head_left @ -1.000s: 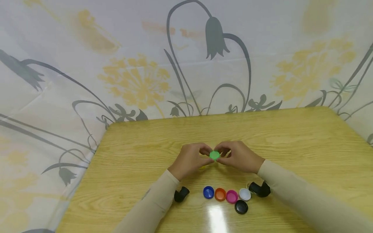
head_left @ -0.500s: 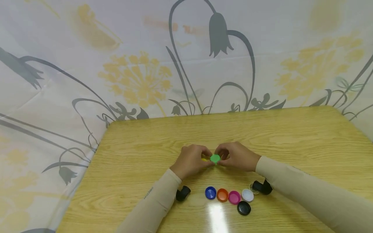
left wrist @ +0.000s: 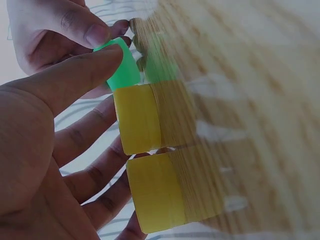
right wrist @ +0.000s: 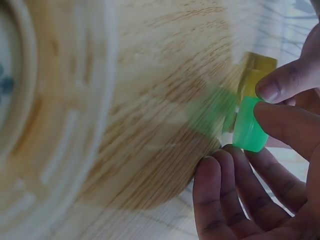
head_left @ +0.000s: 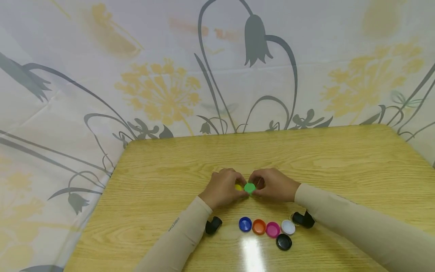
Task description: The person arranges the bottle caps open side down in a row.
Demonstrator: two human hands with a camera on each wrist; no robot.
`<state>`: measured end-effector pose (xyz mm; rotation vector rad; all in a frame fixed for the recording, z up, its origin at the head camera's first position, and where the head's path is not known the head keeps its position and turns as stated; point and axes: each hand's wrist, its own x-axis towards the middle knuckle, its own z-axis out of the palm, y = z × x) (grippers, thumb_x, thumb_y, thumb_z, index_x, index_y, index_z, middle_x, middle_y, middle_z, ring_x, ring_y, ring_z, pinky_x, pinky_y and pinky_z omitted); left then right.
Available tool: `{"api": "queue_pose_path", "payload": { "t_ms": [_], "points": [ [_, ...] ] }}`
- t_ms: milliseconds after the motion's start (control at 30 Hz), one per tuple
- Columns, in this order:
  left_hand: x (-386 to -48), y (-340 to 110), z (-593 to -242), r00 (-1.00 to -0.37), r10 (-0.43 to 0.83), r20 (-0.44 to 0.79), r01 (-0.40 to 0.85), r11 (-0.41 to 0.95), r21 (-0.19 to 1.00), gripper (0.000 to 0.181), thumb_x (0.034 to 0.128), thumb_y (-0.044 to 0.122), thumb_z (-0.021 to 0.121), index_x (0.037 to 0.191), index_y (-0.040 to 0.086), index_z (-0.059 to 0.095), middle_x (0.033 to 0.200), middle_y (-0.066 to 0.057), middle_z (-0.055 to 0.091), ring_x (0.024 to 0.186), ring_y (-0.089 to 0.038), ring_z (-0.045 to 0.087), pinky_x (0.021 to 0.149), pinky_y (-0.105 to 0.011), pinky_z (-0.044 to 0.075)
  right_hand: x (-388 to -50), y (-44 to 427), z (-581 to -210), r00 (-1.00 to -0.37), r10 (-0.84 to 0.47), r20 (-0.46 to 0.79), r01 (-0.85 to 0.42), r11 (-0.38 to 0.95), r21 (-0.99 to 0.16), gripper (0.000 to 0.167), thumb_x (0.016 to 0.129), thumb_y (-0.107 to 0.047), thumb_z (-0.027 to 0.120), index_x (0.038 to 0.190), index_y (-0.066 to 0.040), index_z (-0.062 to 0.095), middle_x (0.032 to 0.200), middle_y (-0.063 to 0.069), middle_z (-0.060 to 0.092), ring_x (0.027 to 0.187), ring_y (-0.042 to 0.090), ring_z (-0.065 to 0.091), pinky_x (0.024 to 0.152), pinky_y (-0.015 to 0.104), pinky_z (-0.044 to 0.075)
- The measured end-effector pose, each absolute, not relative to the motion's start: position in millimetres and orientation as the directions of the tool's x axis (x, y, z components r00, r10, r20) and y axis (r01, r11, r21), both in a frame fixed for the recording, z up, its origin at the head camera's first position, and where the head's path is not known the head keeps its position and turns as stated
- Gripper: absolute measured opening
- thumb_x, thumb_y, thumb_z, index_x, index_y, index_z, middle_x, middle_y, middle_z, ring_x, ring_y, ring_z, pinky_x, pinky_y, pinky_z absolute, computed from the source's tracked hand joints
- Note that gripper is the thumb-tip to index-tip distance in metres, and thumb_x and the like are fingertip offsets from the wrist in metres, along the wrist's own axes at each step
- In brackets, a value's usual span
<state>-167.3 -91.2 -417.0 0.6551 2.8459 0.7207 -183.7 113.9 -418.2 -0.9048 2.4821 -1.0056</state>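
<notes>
Between my two hands is a small green bottle cap, top side up at the table surface. My left hand pinches its left side, the thumb lying over the cap in the left wrist view. My right hand pinches the other side with thumb and fingers. Immediately left of the green cap is a yellow bottle cap, apparently touching it. A second yellow bottle cap continues the row. In the head view, my left hand hides most of the yellow caps.
Nearer me lie blue, orange, pink, white and black caps, hollow side up where visible. Black angled pieces sit by the left sleeve and right sleeve. A patterned cloth stands behind the table.
Both hands have lowered the green cap slightly toward me and beside the yellow one, which now shows more. The view has shifted slightly.
</notes>
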Motion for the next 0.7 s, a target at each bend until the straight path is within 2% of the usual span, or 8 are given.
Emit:
{"api": "queue_pose_path", "payload": {
  "t_ms": [300,700],
  "points": [
    [-166.3,-91.7,-418.9,-0.896,0.444,-0.01,0.391,0.8,0.456,0.023,0.0825,0.036,0.083,0.097,0.019,0.078,0.098,0.006,0.072,0.102,-0.019,0.062,0.092,-0.049,0.043,-184.7,111.4,-418.8,-0.752,-0.656,-0.063,-0.452,0.583,-0.675,0.017,0.088,-0.012,0.074,0.103,-0.007,0.068,0.093,0.001,0.07,0.083,0.008,0.065,0.077,0.024,0.056],
    [-164.6,-91.0,-418.6,-0.896,0.443,-0.018,0.394,0.815,0.425,0.024,0.0824,0.036,0.083,0.099,0.019,0.077,0.099,0.005,0.07,0.102,-0.019,0.061,0.091,-0.046,0.045,-184.4,108.4,-418.8,-0.756,-0.649,-0.08,-0.454,0.609,-0.65,0.02,0.086,-0.013,0.077,0.101,-0.007,0.066,0.083,-0.002,0.065,0.076,0.007,0.057,0.072,0.022,0.051]
  ]
}}
